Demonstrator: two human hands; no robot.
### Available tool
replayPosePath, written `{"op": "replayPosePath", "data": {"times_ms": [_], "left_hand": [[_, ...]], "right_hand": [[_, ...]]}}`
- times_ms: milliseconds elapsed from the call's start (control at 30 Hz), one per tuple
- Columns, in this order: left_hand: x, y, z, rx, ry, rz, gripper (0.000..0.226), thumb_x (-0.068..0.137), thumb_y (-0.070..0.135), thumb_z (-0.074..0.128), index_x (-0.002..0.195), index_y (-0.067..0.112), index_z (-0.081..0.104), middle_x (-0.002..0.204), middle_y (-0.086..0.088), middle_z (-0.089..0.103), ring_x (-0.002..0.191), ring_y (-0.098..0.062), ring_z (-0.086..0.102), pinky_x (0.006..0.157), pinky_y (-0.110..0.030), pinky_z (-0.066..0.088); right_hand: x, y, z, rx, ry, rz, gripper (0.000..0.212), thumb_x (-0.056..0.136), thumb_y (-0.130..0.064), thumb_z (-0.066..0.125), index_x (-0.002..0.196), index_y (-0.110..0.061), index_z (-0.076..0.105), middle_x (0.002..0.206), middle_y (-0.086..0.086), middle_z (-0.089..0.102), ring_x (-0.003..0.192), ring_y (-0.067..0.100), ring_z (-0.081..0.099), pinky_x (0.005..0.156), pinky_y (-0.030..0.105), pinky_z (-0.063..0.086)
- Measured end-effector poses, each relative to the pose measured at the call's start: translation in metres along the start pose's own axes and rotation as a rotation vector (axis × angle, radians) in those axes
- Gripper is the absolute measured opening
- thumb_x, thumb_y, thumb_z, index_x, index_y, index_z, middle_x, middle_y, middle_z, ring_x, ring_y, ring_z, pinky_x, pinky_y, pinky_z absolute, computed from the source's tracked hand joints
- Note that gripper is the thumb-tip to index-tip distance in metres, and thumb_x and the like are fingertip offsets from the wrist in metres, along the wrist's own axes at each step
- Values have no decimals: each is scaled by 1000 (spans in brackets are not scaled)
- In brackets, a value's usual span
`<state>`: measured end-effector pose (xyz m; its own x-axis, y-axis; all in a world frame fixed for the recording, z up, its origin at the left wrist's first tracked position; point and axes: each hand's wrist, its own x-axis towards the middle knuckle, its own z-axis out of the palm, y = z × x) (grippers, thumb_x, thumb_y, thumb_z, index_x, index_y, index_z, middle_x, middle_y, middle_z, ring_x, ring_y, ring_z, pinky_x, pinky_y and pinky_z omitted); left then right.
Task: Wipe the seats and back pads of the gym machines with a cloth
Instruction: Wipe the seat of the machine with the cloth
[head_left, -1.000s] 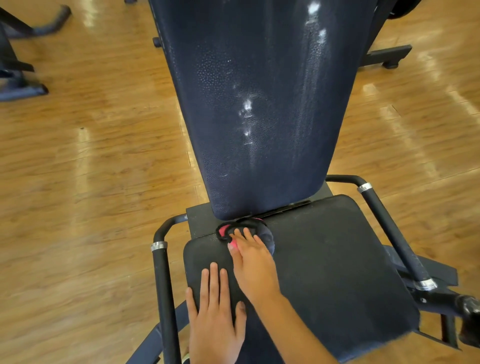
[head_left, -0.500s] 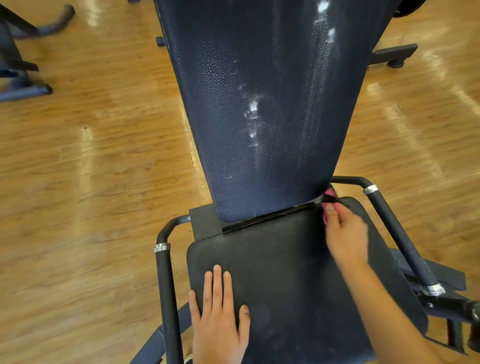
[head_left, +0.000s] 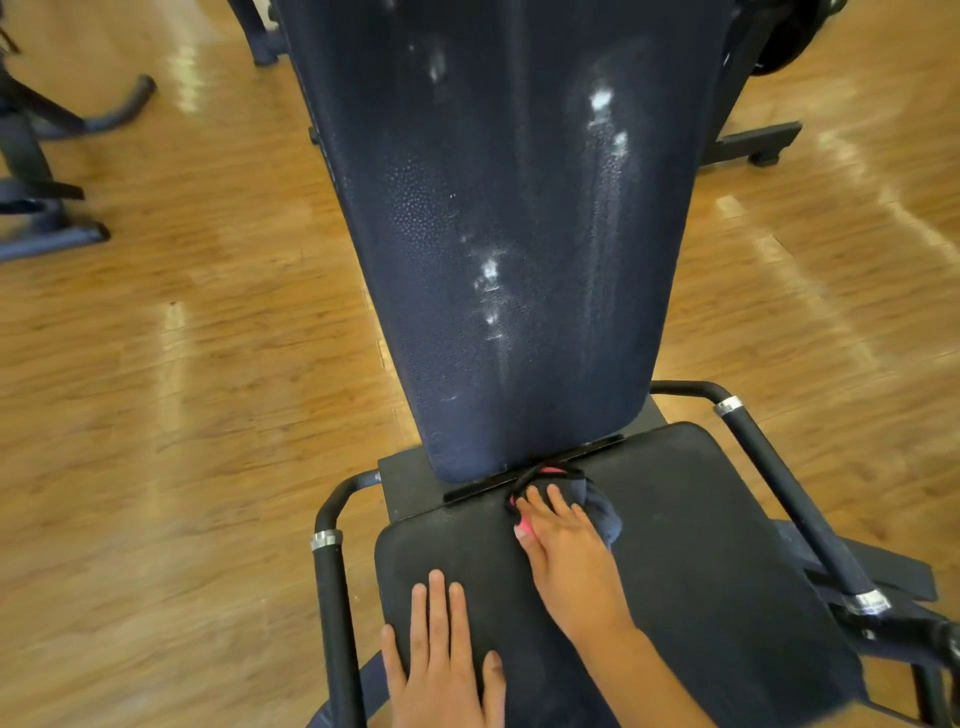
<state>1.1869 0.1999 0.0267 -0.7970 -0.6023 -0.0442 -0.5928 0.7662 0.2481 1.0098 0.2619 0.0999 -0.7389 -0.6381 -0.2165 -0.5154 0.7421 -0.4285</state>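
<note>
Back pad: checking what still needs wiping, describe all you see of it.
The back pad is a long, dark navy panel of pebbled, vinyl-like upholstery with a rounded lower end behind the seat. White smears and streaks mark its middle and right side. The cloth lies at its base; contact is unclear.

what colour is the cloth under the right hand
The cloth is dark blue with some pink, head view.

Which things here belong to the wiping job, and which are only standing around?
For the job:
dark blue cloth with pink trim, pressed by the right hand; black padded seat, left hand flat on it; tall dark blue back pad with white streaks.

Only around:
glossy wooden floor; dark metal frame of another machine; black tubular side handles.
</note>
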Motion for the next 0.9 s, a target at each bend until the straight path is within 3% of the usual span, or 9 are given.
{"op": "replayPosePath", "data": {"times_ms": [233,367,433,500,567,633,733,800,900], "left_hand": [[9,-2,-7,-29,-111,45,95,71,51,46,155,11,30,173,-2,2,159,-20,0,124,-50,2],[11,-9,-16,-22,-177,107,89,65,57,48,140,11,45,173,0,-2,159,-18,-4,124,-45,-2],[14,-19,-16,9,-173,173,89,63,63,49,137,14,48,173,0,-3,159,-17,-5,121,-49,18],[20,-29,-21,11,-237,169,91,59,66,49,136,17,50,173,-1,-3,159,-19,-3,94,-53,52],[22,-30,-34,43,-333,207,92,58,65,48,137,17,50,172,-4,-6,157,-26,13,76,-48,61],[29,-28,-63,90,-496,245,88,78,54,49,154,13,34,166,-2,-26,154,-29,17,99,-55,52],[37,-31,-91,101,-711,310,81,105,39,43,163,23,-10,160,2,-40,156,-21,-20,127,-45,6],[44,-33,-106,176,-747,400,80,106,35,43,163,23,-12,165,2,-33,156,-18,-21,127,-44,4],[55,-46,-107,165,-721,435,77,104,32,45,164,26,-4,160,7,-36,151,-9,-20,127,-49,11]], "right_hand": [[-21,-3,0,31,-1,3,44,106,-34,35,149,-26,38,156,-13,32,148,10,20,116,19,17],[-30,1,8,-61,27,11,47,69,-28,88,113,-22,74,121,-5,69,113,19,66,89,27,54],[-32,-1,9,-98,50,24,55,53,-27,96,104,-20,77,109,-4,74,101,18,71,74,27,58],[-31,-2,8,-111,58,29,57,53,-27,95,105,-18,77,109,-2,74,101,18,71,67,25,59],[-30,0,11,-131,53,74,57,52,-24,96,105,-16,77,108,0,74,98,19,72,67,26,60],[-29,-4,9,-137,78,156,59,44,-16,99,99,-15,79,101,2,76,90,19,74,70,29,60],[-31,-18,-3,-93,146,235,41,57,-7,92,95,-13,79,90,1,76,79,18,74,68,28,58],[-32,-27,-13,10,162,317,22,91,-16,66,113,-17,71,102,1,74,95,20,69,83,29,53],[-34,-27,-20,192,146,405,32,103,-27,43,128,-23,62,114,5,70,110,28,62,95,35,48]]}}
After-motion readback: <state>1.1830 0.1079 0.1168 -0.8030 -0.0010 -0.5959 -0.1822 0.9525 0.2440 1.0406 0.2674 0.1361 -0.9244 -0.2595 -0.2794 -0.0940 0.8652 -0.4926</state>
